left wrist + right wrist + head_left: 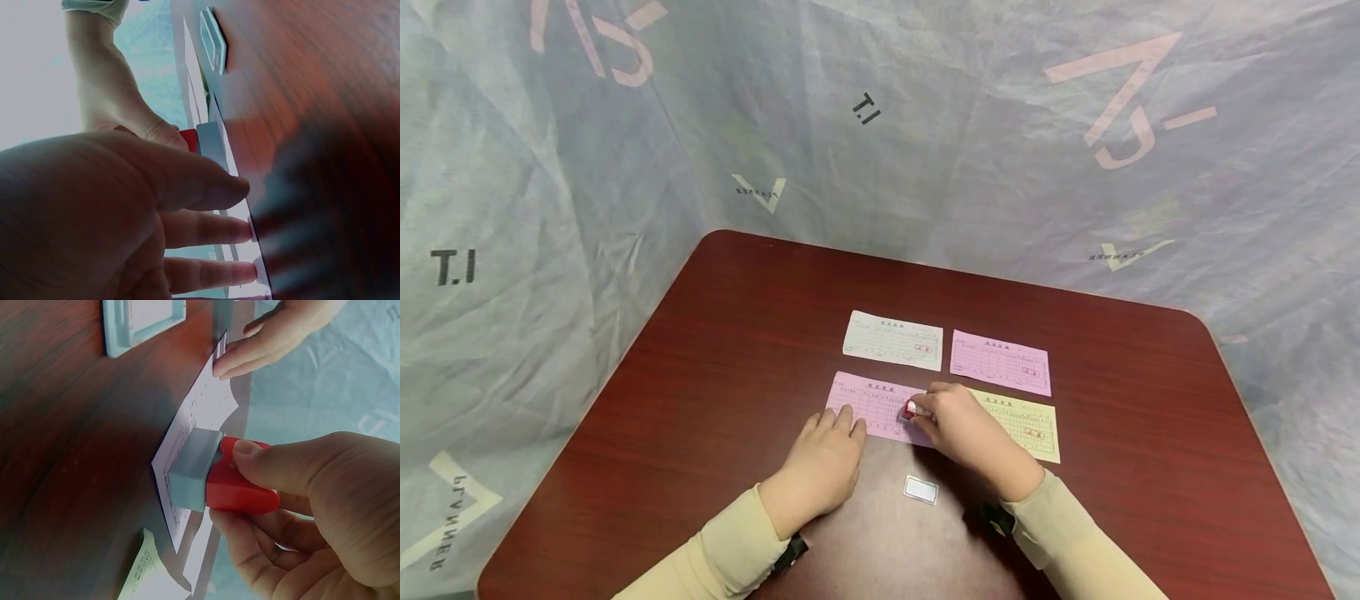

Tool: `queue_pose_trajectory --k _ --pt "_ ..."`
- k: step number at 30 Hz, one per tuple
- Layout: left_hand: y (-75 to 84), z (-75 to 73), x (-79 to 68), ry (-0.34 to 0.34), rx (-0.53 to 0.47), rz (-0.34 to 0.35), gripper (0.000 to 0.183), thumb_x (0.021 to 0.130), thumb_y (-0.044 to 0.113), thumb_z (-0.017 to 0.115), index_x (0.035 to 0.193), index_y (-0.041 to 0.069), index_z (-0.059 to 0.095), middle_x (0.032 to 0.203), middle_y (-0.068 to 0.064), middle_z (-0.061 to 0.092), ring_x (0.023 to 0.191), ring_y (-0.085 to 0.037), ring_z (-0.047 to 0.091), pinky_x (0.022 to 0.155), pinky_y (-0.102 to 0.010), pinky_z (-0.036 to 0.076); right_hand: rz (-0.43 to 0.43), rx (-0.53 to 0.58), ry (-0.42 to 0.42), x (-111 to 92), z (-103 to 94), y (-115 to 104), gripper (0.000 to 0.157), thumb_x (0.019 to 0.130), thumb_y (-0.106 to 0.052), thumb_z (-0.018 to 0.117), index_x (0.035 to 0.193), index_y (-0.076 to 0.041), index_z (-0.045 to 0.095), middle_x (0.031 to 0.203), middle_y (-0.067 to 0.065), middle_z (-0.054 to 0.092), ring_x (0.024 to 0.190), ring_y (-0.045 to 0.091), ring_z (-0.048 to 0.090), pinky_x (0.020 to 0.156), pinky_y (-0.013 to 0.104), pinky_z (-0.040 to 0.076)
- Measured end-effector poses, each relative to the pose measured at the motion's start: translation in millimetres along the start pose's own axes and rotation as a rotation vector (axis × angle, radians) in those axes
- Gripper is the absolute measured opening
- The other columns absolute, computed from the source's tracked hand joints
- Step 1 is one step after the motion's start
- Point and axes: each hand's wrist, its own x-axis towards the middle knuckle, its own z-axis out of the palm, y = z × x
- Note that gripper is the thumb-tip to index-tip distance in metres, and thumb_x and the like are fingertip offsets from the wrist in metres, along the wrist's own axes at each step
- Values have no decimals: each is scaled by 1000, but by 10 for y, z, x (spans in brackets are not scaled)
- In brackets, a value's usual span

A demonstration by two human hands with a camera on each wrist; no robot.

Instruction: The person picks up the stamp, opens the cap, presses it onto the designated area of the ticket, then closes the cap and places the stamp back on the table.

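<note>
A red and grey self-inking stamp [240, 487] stands on the near pink form [868, 406], toward its right side. My right hand [966, 425] pinches the stamp's red top between thumb and fingers. In the right wrist view its grey base [192, 469] meets the paper. At the form's left end my left hand [826, 462] rests with its fingertips on the sheet, fingers nearly straight. Part of the form's right side is hidden behind the right hand.
A white form [891, 340] and another pink form [1000, 362] lie farther back. To the right is a yellow form [1037, 429], partly covered by the right hand. These three bear red stamp marks. A small pale rectangular cap [921, 490] lies nearer on the brown table [700, 375].
</note>
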Motion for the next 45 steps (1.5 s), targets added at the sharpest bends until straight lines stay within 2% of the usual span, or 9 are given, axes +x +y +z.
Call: queue_pose_trajectory --k 15,21,28,40,45 --pt "-9 -13 -22 0 -21 -4 44 91 19 68 128 -4 65 127 -24 57 110 -39 55 98 -54 43 1 -30 3 17 8 -40 14 78 1 84 82 -4 72 72 1 60 64 14 57 58 28 50" --pt "-6 -26 -31 -17 -21 -9 47 90 21 70 129 -4 64 130 -24 57 112 -39 55 98 -54 42 12 -34 -25 31 5 -55 13 81 1 81 80 -4 70 72 2 58 64 16 57 57 29 50" --pt "-7 -32 -33 -17 -28 -10 47 89 20 70 129 -4 64 130 -24 56 113 -39 55 97 -54 43 10 -40 13 21 14 -60 17 77 2 84 77 -5 69 69 1 56 61 16 55 55 29 49" --pt "15 -41 -15 -44 -21 -21 46 92 21 67 131 -4 63 131 -24 56 114 -39 54 98 -53 42 32 -37 -13 13 20 -65 12 80 2 80 79 -4 70 72 1 57 64 16 55 58 30 50" --pt "16 -42 -16 -35 -25 -19 44 93 20 66 129 -5 64 129 -24 57 112 -40 55 97 -53 43 59 -25 9 4 39 -74 14 78 2 83 79 -5 70 71 0 56 62 14 54 57 30 49"
